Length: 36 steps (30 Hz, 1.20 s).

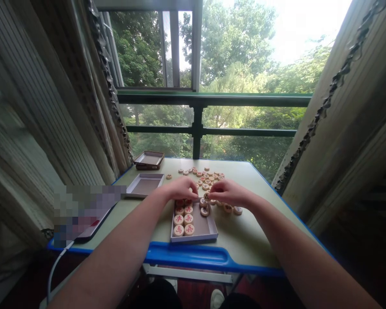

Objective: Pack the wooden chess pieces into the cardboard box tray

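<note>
My right hand [227, 192] pinches a round wooden Chinese chess piece [206, 196] over the far right part of a shallow white box [209, 236]. My left hand [182, 188] hovers at the box's far edge with its fingers curled together; whether a piece is between them is hidden. Inside the box, red-marked Chinese chess pieces [188, 219] stand in two columns on the left. Two dark-marked pieces [204, 211] lie on its right side, near my right fingertips. Beyond my hands, several loose pieces [206, 187] are scattered, some partly covered by my right hand.
An open tray-like box lid [144, 195] sits left of my left hand, with brown stacked boxes [149, 159] behind it. A tablet-like device [98, 219] with a white cable [54, 262] lies at the left. The table has a blue edge [189, 255]; a green railing [197, 111] stands beyond.
</note>
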Each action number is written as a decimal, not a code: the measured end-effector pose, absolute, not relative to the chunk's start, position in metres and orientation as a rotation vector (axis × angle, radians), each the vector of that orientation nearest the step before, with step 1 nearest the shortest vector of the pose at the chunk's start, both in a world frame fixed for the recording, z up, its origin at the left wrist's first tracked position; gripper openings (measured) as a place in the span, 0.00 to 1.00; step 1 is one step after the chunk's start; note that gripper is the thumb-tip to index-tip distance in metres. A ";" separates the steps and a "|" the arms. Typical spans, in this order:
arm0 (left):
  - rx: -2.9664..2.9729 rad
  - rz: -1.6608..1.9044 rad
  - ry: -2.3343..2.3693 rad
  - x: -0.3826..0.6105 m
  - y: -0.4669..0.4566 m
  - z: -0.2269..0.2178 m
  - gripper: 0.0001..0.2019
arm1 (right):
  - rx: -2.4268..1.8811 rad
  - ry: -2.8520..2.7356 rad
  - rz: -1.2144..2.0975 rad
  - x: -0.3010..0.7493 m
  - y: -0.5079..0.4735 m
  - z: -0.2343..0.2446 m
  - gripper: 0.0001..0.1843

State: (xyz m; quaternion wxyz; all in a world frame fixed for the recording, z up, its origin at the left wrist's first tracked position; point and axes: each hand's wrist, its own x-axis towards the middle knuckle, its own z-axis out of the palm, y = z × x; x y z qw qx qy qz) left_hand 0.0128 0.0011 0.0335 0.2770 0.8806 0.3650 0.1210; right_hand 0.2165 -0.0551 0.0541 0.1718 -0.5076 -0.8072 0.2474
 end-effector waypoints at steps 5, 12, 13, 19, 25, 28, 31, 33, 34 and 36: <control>2.393 0.360 0.965 0.013 0.002 0.033 0.08 | -1.535 -2.437 0.898 0.213 -0.069 0.060 0.14; 2.419 0.335 0.985 0.014 0.001 0.034 0.08 | -1.597 -2.476 0.542 0.201 -0.075 0.060 0.11; 2.418 0.335 0.994 0.014 0.001 0.034 0.08 | -1.612 -2.473 0.510 0.200 -0.074 0.059 0.12; 2.387 0.331 1.032 0.015 -0.001 0.034 0.09 | -1.643 -2.514 0.505 0.201 -0.071 0.054 0.13; 2.390 0.373 1.014 0.016 -0.002 0.035 0.07 | -1.554 -2.536 0.447 0.199 -0.075 0.059 0.12; 2.400 0.366 1.019 0.017 -0.003 0.036 0.07 | -1.370 -2.564 0.453 0.200 -0.077 0.058 0.09; 2.404 0.348 1.016 0.017 -0.004 0.037 0.07 | -1.244 -2.600 0.507 0.201 -0.075 0.053 0.11; 2.398 0.354 1.023 0.017 -0.004 0.037 0.07 | -1.235 -2.611 0.519 0.202 -0.074 0.049 0.10; 2.392 0.361 1.030 0.017 -0.005 0.037 0.07 | -1.243 -2.606 0.512 0.202 -0.073 0.048 0.10; 2.385 0.371 1.041 0.017 -0.005 0.037 0.07 | -1.259 -2.590 0.485 0.202 -0.071 0.046 0.08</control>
